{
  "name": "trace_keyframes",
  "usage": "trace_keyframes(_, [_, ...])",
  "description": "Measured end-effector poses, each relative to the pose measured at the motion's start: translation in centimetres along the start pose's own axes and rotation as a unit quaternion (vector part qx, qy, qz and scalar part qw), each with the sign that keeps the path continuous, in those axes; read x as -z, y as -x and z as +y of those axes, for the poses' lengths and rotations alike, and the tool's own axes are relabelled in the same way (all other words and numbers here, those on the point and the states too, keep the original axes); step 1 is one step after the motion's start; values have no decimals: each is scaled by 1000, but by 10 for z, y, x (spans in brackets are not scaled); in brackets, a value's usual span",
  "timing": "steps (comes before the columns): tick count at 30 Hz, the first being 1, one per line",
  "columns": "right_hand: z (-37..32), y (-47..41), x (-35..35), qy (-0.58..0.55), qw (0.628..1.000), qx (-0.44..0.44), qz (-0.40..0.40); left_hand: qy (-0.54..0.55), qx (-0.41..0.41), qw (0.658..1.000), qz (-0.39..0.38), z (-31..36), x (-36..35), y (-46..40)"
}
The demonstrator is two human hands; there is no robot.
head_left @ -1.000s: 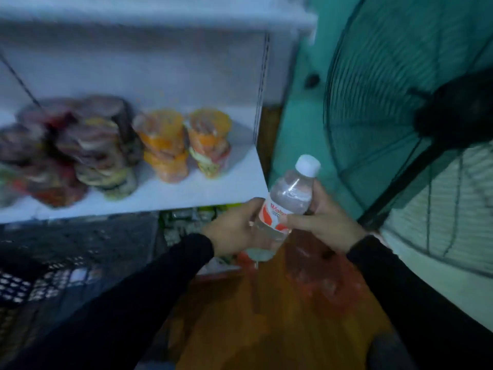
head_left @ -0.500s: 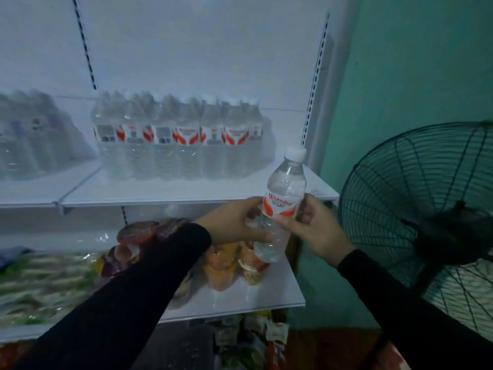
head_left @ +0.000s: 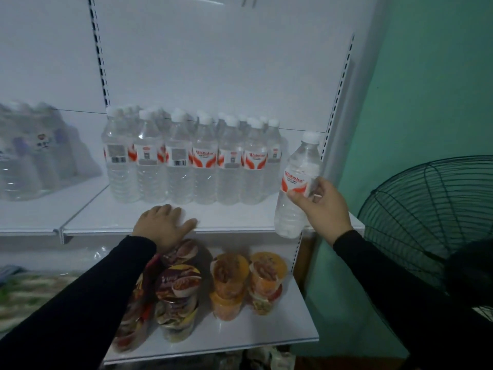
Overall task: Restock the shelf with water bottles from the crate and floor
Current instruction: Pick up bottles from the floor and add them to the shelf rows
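Released by left hand (head_left: 162,222), bottle (head_left: 297,188) tilts cap-up, right hand (head_left: 324,206) fingers pinching it.

Clear water bottles (head_left: 202,166) with white caps and red-and-white labels; white shelf (head_left: 240,217); orange and brown snack cups (head_left: 229,284); teal wall (head_left: 426,89); black sleeves (head_left: 80,303)

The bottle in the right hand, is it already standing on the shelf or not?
Not yet. The right hand holds the bottle tilted, its base below the shelf edge.
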State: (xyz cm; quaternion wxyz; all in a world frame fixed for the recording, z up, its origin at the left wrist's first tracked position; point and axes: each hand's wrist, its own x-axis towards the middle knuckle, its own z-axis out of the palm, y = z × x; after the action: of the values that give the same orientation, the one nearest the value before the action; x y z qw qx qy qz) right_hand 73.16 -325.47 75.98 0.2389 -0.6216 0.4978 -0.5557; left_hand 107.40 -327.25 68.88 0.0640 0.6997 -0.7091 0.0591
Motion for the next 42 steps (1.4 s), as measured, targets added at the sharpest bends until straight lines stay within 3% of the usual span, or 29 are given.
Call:
trace_keyframes(11, [30,-70,-43,26,999,5,32,34,57,997,28,6,-6,-2])
trace_keyframes(18, [53,-98,-61,55,996,2,64,28,52,997,49,5,-10,-4])
trace_keyframes(29, [93,-73,-49,54,997,-15,-57,28,59,997,43,2,-13,-6])
trace_keyframes(42, [102,-93,-68,95,994,-37,-43,38,62,996,51,5,-10,-4])
